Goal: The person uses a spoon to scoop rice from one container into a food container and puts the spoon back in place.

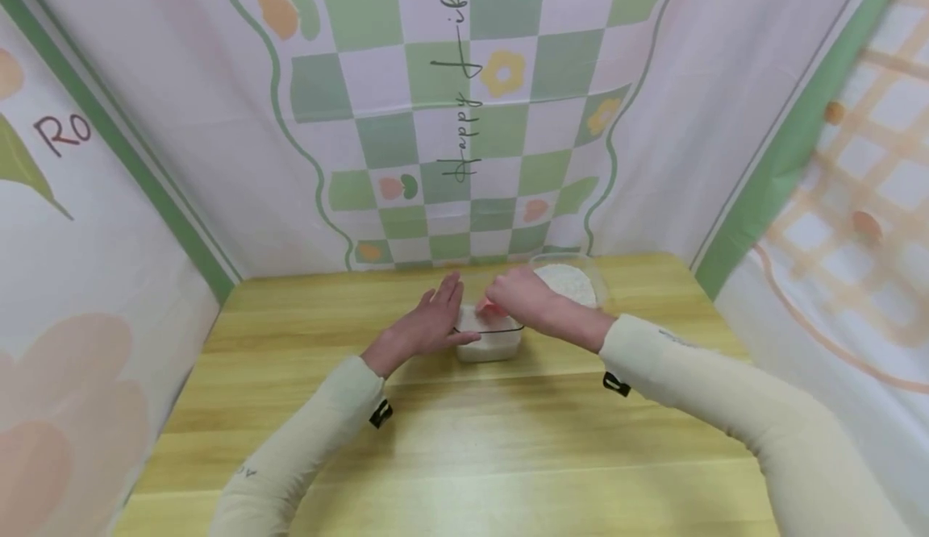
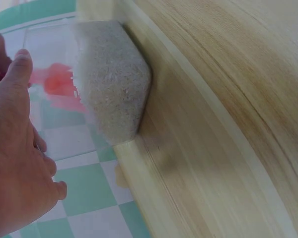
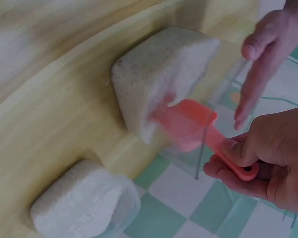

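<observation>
A clear container (image 1: 489,352) filled with rice (image 2: 114,79) stands near the middle of the table's far half. My left hand (image 1: 434,317) is at its left edge, fingers straight, the thumb reaching along the near side. Whether the palm presses the wall cannot be made out. My right hand (image 1: 524,295) grips a red scoop (image 3: 191,121) by its handle, thumb on top. The scoop's bowl is tilted inside the container, its front edge at the rice and slightly blurred. Right of this stands a second clear container (image 3: 132,201) of white grainy stuff (image 3: 84,201).
The wooden table (image 1: 464,440) runs toward me in front of both containers. A checkered cloth (image 1: 435,142) hangs right behind the table's back edge, and more printed cloth (image 1: 806,198) hangs at the sides.
</observation>
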Demonstrator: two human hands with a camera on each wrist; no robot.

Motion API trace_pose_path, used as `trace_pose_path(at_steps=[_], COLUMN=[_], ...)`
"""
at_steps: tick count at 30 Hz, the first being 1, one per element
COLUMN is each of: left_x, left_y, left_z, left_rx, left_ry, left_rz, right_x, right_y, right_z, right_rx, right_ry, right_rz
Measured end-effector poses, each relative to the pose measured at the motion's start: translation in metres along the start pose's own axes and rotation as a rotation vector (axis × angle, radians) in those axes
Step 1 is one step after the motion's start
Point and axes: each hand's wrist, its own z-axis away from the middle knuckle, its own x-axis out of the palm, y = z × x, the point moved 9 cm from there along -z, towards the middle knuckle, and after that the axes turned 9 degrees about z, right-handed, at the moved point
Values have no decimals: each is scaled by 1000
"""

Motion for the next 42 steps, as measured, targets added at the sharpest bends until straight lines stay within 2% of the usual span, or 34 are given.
trace_pose_path(at_steps=[4,7,9,13,16,19,30,32,38,42], left_x=[0,-1,-2,-2,-2,-1,0,1,-1,-2], left_y=[1,2,1,1,1,1,1,1,2,1], left_z=[-1,-2,-2,-3,-4,-3,-3,-4,-3,-3], left_rx=[2,-2,-9,-18,-15,-19,-29,-29,-14,-16], left_ry=[-2,-5,-8,-11,-6,-10,-19,-26,-10,1], left_rz=[-7,-7,-6,-15,-5,8,-16,-20,-19,-10], right_x=[4,5,8,18,28,37,62,66,71,75], right_y=[-2,0,1,6,13,20,32,32,30,26], right_z=[-3,-5,-7,-11,-12,-11,3,6,8,9], right_rx=[10,25,28,45,77,137,416,449,495,516], right_ry=[-16,-74,-147,-350,-485,-552,-568,-572,-568,-563], right_rz=[-6,-40,-63,-130,-233,-395,-1002,-1081,-1212,-1235])
